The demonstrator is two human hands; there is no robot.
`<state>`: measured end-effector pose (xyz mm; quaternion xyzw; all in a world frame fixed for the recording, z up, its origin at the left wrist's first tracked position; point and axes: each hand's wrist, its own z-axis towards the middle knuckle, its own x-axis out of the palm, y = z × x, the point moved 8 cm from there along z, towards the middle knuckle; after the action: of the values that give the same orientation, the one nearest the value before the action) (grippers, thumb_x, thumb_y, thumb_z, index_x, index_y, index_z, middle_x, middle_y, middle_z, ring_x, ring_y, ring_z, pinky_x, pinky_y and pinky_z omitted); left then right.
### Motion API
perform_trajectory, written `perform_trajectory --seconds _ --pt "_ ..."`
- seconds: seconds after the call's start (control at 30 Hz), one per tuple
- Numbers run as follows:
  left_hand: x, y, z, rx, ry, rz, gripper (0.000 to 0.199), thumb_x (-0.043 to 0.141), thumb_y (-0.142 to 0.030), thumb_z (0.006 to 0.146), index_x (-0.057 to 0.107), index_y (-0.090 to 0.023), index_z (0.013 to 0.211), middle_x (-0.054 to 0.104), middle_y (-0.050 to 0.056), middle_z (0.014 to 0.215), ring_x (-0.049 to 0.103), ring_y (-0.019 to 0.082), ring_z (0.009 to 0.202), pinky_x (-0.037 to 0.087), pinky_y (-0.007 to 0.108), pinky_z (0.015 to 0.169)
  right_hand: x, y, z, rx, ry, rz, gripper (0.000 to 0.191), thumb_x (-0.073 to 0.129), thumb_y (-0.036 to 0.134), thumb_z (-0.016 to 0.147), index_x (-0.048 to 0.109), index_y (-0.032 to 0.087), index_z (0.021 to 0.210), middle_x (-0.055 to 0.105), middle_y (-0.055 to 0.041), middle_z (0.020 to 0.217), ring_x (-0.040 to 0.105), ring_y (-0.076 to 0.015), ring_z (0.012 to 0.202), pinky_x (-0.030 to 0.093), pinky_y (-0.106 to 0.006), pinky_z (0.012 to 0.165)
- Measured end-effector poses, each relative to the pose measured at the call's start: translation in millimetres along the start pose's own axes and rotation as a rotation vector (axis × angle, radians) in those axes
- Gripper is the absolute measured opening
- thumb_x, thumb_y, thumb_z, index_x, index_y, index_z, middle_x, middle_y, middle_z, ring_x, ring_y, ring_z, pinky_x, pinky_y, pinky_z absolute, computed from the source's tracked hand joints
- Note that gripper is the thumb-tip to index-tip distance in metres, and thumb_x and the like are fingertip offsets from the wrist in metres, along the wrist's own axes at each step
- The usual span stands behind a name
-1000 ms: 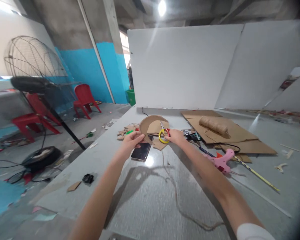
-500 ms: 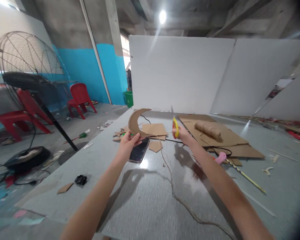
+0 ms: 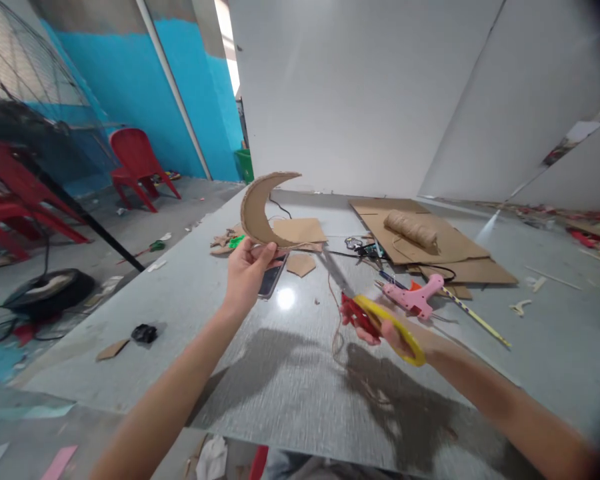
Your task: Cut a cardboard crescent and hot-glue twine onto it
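A cardboard crescent moon [image 3: 254, 208], its edge bordered with twine, is pinched at its lower part by my left hand [image 3: 246, 273] above the table. In my right hand [image 3: 375, 327] are scissors [image 3: 387, 320] with yellow and red handles, their blades pointing up and left toward the crescent's lower tip. A loose length of twine [image 3: 337, 327] trails on the table beside the scissors. Partly behind my left hand lies a phone [image 3: 273, 279]. Close to it rest a cardboard pentagon [image 3: 301, 265] and a flat cardboard piece [image 3: 300, 231].
Cardboard sheets [image 3: 460, 250] carry a twine roll [image 3: 411, 230] at the right. A pink glue gun [image 3: 413, 295] and a striped yellow stick [image 3: 477, 319] lie nearer. Black crumpled plastic [image 3: 144, 333] sits at left. Red chairs [image 3: 140, 163] and a fan stand beyond the table.
My right hand has brought the scissors down and nearer, and their blades now tilt left. The crescent stays in my left hand. The long twine across the table has shifted, and the view has tipped downward.
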<state>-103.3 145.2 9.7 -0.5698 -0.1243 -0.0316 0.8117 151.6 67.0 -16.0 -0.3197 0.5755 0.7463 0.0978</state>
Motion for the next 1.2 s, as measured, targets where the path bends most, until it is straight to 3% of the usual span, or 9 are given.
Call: perform_trajectory --seconds 0.1,0.17,0.3,0.4,0.57,0.9,1.2 --pt "-0.1 -0.7 -1.8 0.014 -0.023 -0.021 0.048 0.080 -0.049 0.067 0.057 -0.019 0.097 0.074 0.004 0.093 0.074 0.019 0.081 0.058 0.018 0.057 11.8 7.1 3.3 0.046 0.152 -0.099 0.083 0.082 0.062 0.052 0.057 0.023 0.120 0.064 -0.0053 0.087 0.054 -0.0171 0.062 0.044 -0.030 0.054" --pt "-1.0 -2.9 -2.5 0.036 -0.038 -0.007 0.048 0.080 -0.050 0.067 0.056 -0.019 0.095 0.075 0.004 0.092 0.074 0.019 0.080 0.058 0.018 0.056 12.4 2.5 7.2 0.102 0.167 -0.234 0.093 0.086 0.056 0.049 0.051 0.021 0.128 0.063 -0.0062 0.091 0.055 -0.0189 0.067 0.044 -0.031 0.060" --pt "-2.3 -8.3 -3.4 0.084 -0.048 0.039 0.046 0.078 -0.052 0.069 0.056 -0.019 0.092 0.074 0.003 0.085 0.074 0.019 0.076 0.058 0.019 0.055 0.2 -15.8 15.5 0.151 0.067 -0.388 0.087 0.082 0.056 0.058 0.050 0.018 0.130 0.062 -0.0053 0.084 0.056 -0.0205 0.068 0.040 -0.031 0.060" --pt "-0.7 -8.9 -3.4 0.082 -0.031 0.065 0.046 0.077 -0.053 0.069 0.056 -0.018 0.090 0.075 0.004 0.083 0.074 0.020 0.076 0.056 0.019 0.052 -11.8 -23.1 21.4 0.106 -0.003 -0.420 0.087 0.079 0.058 0.060 0.049 0.019 0.131 0.063 -0.0080 0.094 0.060 -0.0223 0.074 0.043 -0.033 0.064" --pt "6.2 -8.3 -5.3 0.064 0.039 0.110 0.048 0.077 -0.057 0.067 0.057 -0.018 0.086 0.073 0.002 0.073 0.074 0.019 0.069 0.055 0.019 0.049 -23.5 -13.6 24.1 -0.009 -0.055 -0.472 0.087 0.078 0.065 0.057 0.050 0.018 0.124 0.063 -0.0120 0.110 0.063 -0.0296 0.093 0.047 -0.038 0.077" --pt "13.5 -7.4 -8.9 0.039 0.121 0.139 0.047 0.076 -0.057 0.068 0.059 -0.017 0.087 0.073 0.005 0.076 0.074 0.022 0.072 0.055 0.023 0.050 -31.6 1.7 20.1 -0.084 -0.123 -0.532 0.078 0.077 0.064 0.059 0.053 0.019 0.118 0.063 -0.0109 0.106 0.064 -0.0282 0.085 0.047 -0.036 0.068" --pt "17.3 -5.4 -9.4 0.011 0.189 0.114 0.044 0.078 -0.052 0.069 0.061 -0.017 0.088 0.075 0.004 0.076 0.073 0.020 0.070 0.055 0.021 0.052 -30.8 9.3 19.8 -0.156 -0.144 -0.580 0.063 0.068 0.065 0.070 0.052 0.021 0.112 0.064 -0.0114 0.110 0.065 -0.0313 0.093 0.051 -0.044 0.078"
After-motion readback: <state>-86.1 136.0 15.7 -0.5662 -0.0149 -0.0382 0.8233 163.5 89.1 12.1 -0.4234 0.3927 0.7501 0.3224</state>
